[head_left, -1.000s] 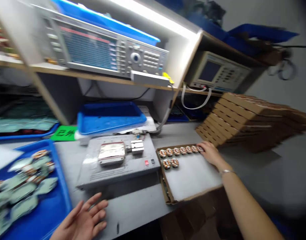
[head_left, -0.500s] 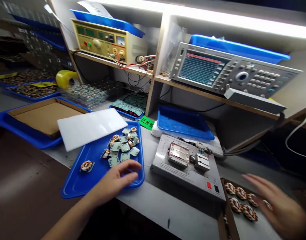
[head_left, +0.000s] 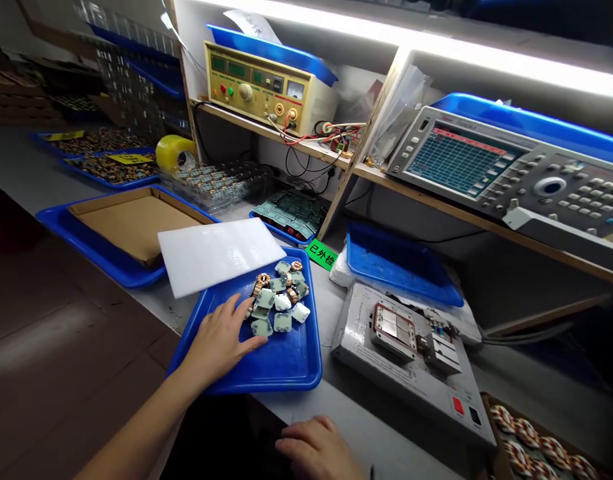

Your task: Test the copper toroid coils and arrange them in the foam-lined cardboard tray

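My left hand [head_left: 219, 343] reaches over the blue tray [head_left: 299, 381], palm down with its fingers apart. Its fingertips are at the left edge of a pile of small coil parts [head_left: 265, 298], copper-wound rings on pale green square bases. What lies under the palm is hidden. My right hand [head_left: 320, 448] is low at the bench's front edge, fingers loosely extended to the left, with nothing seen in it. A grey test fixture [head_left: 411, 377] with metal plates and a red and a black button stands to the right of the tray.
A white foam sheet [head_left: 219, 253] overlaps the tray's back left corner. Behind are a cardboard box lid [head_left: 136, 220], a green label [head_left: 322, 254] and another blue tray [head_left: 401, 263]. Larger wound rings [head_left: 526, 433] fill a box at right. Meters [head_left: 551, 183] sit on the shelf.
My left hand has moved left and back to the pile. My right hand has left the box of rings and come to the bench's front edge. The view has turned rightward.
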Demonstrator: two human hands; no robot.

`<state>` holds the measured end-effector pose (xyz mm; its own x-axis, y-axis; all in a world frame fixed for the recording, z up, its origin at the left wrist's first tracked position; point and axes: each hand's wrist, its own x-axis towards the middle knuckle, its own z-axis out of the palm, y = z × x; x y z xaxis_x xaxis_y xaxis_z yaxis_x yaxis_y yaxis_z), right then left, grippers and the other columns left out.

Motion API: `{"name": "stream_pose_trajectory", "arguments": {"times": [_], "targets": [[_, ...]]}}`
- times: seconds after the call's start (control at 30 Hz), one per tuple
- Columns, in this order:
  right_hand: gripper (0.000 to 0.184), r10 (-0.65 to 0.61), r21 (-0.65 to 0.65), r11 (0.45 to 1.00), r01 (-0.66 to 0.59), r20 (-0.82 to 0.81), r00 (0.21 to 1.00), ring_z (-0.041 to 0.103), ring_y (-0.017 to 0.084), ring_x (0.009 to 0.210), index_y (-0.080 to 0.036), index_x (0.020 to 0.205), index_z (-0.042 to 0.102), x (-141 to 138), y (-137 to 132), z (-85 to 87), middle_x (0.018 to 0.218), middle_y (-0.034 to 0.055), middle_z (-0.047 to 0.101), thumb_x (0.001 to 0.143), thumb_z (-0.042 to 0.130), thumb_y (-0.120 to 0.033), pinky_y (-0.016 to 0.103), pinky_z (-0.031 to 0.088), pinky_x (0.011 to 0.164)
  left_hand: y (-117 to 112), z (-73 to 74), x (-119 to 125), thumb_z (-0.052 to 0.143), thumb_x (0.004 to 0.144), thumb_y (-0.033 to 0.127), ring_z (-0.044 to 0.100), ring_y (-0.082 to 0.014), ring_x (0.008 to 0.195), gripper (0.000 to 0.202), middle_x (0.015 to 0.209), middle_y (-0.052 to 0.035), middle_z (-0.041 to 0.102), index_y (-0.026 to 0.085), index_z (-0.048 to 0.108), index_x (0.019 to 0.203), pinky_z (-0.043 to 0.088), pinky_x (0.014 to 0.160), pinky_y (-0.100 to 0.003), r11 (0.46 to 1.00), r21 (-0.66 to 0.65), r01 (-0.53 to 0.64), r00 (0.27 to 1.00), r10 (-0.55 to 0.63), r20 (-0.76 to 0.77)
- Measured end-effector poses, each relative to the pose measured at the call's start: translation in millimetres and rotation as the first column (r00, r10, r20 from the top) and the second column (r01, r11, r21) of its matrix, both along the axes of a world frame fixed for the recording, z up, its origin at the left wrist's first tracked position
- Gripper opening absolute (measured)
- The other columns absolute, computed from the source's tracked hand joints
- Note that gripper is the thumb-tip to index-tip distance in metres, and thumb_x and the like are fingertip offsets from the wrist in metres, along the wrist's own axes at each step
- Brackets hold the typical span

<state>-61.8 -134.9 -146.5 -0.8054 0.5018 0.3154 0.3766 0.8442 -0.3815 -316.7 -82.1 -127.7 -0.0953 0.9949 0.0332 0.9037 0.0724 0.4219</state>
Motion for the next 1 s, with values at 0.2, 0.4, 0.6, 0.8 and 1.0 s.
{"name": "stream_pose_trajectory", "arguments": {"times": [0.2, 0.4, 0.6, 0.8, 1.0], "targets": [[0.02, -0.003, -0.085, 0.996, -0.007, -0.127, 0.992, 0.061, 0.011, 0.072, -0.023, 0.104, 0.052, 2, 1, -1.0, 0.089, 0.0004, 0.068, 0.085, 0.046, -0.017, 0.024, 0.044, 0.062, 11, -0.8, 15, 0.054, 0.072, 0.051, 0.044, -0.0336, 0.114, 0.074, 0.13, -0.0189, 0.043, 0.012, 0.033, 0.131, 0.037, 0.09, -0.046, 1.0, 0.004, 0.015, 0.999, -0.015, -0.046], [0.024, -0.091, -0.2, 0.978, 0.052, -0.193, 0.977, 0.06, 0.011, 0.074, -0.024, 0.098, 0.054, 3, -6, -5.5, 0.088, 0.0001, 0.066, 0.08, 0.047, -0.01, 0.026, 0.042, 0.068, 4, 5.9, 9, 0.052, 0.076, 0.046, 0.051, -0.0288, 0.1, 0.065, 0.112, -0.0128, 0.055, 0.015, 0.034, 0.13, 0.041, 0.082, -0.04, 0.996, -0.026, 0.083, 0.993, -0.085, -0.078], [0.027, -0.086, -0.318, 0.948, 0.007, -0.237, 0.968, 0.06, 0.012, 0.081, -0.023, 0.099, 0.055, 8, -8, 4.0, 0.094, 0.0018, 0.064, 0.08, 0.045, -0.007, 0.028, 0.042, 0.075, -19, 11.2, -24, 0.047, 0.073, 0.06, 0.045, -0.0303, 0.109, 0.072, 0.121, -0.0148, 0.052, 0.015, 0.038, 0.129, 0.035, 0.091, -0.043, 0.998, -0.037, 0.045, 0.991, -0.049, -0.128], [0.026, -0.113, -0.355, 0.935, 0.013, -0.261, 0.959, 0.059, 0.012, 0.079, -0.022, 0.097, 0.057, 7, -9, 8.5, 0.092, 0.0022, 0.065, 0.08, 0.043, -0.008, 0.028, 0.043, 0.072, -23, 11.7, -9, 0.042, 0.073, 0.065, 0.046, -0.0307, 0.104, 0.069, 0.112, -0.0135, 0.056, 0.017, 0.049, 0.121, 0.037, 0.088, -0.044, 0.986, -0.114, 0.125, 0.986, -0.136, -0.094], [0.025, -0.123, -0.352, 0.935, 0.038, -0.222, 0.967, 0.058, 0.013, 0.081, -0.022, 0.097, 0.058, 8, -10, 9.5, 0.093, 0.0031, 0.065, 0.08, 0.044, -0.009, 0.028, 0.044, 0.073, -19, 13.7, 3, 0.049, 0.071, 0.062, 0.056, -0.0225, 0.09, 0.057, 0.105, -0.0069, 0.058, 0.023, 0.053, 0.112, 0.045, 0.075, -0.032, 0.966, -0.176, 0.191, 0.982, -0.188, 0.032]]}}
